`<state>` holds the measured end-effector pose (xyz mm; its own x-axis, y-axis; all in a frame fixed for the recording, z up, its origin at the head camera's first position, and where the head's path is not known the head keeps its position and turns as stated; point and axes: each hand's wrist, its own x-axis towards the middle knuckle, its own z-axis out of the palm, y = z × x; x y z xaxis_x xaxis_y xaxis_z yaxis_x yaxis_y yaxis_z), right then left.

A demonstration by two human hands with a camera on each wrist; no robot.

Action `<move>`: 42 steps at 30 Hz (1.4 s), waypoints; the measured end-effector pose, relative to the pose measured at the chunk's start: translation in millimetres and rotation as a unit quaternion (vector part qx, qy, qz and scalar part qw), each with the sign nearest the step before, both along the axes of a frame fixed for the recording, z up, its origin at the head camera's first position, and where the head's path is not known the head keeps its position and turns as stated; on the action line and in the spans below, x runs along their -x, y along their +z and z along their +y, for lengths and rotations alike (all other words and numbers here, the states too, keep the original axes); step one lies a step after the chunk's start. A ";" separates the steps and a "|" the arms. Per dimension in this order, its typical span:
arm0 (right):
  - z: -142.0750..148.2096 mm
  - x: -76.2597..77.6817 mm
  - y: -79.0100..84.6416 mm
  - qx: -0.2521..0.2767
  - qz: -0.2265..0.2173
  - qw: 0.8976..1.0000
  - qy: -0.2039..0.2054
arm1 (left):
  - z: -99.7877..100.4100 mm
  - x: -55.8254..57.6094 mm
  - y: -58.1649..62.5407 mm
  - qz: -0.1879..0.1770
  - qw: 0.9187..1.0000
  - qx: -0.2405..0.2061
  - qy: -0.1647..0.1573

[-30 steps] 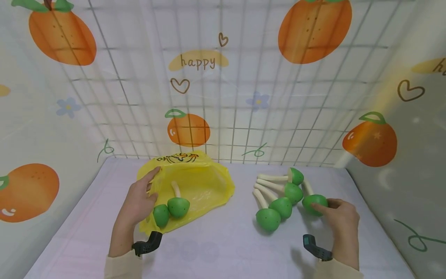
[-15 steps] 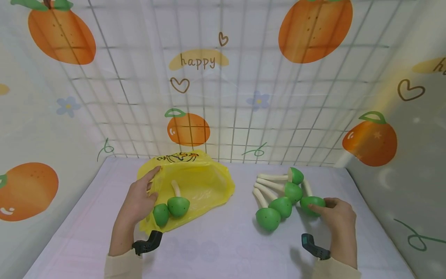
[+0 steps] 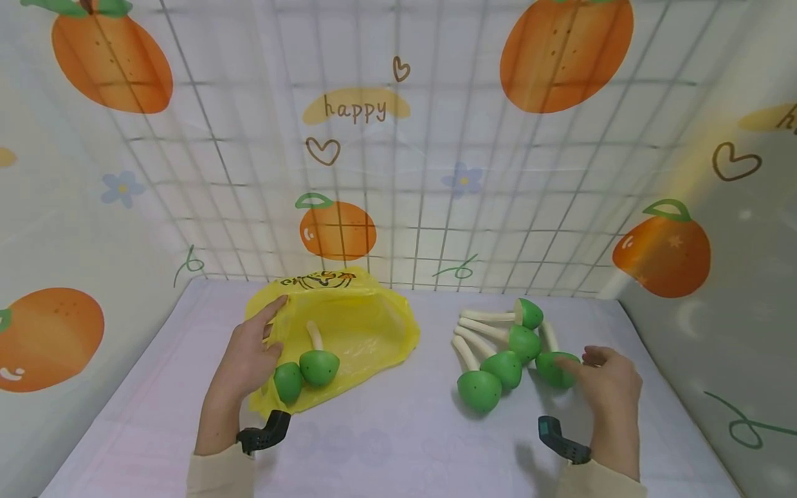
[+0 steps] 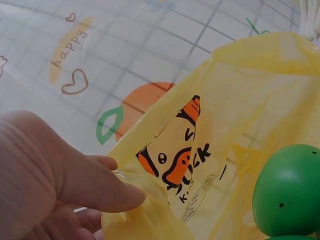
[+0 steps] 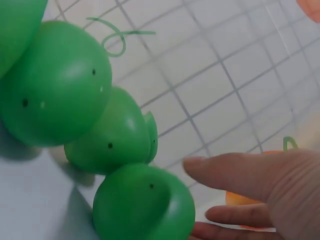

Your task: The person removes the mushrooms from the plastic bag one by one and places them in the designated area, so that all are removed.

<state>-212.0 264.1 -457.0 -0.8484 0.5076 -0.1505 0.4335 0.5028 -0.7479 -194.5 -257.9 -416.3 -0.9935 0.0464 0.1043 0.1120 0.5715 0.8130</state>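
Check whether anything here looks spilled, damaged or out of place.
Nothing stands out: two green-capped mushrooms lie inside the open yellow bag, five others sit grouped on the table, and no spill or damage shows.

From where I stand, the bag (image 3: 376,332) on the left is bright yellow, with a black-and-orange duck (image 4: 177,169). The mushrooms (image 3: 479,391), left and right, have black-dotted green caps and creamy stems (image 3: 483,329). Nearer, cream sleeves (image 3: 221,474). The far curtain (image 3: 411,207) is white, with oranges (image 3: 338,230), brown hearts (image 3: 323,151), blue flowers (image 3: 463,181).
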 end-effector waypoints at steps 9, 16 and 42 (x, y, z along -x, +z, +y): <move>-22.5 4.8 11.5 -0.014 0.086 0.996 -0.030 | 0.2 -1.1 0.4 0.001 1.000 0.015 0.005; -51.3 3.0 24.0 -0.038 0.151 0.988 0.006 | -0.6 1.1 -3.6 -0.005 1.000 0.010 0.009; -178.4 5.0 52.5 -0.011 0.211 0.962 0.173 | -0.9 1.1 -0.4 -0.005 1.000 0.012 0.003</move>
<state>-217.0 85.7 -404.5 -0.9502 0.1829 0.2525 -0.1033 0.5794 -0.8085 -195.6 -258.8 -416.7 -0.9947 0.0438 0.0933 0.1011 0.5913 0.8001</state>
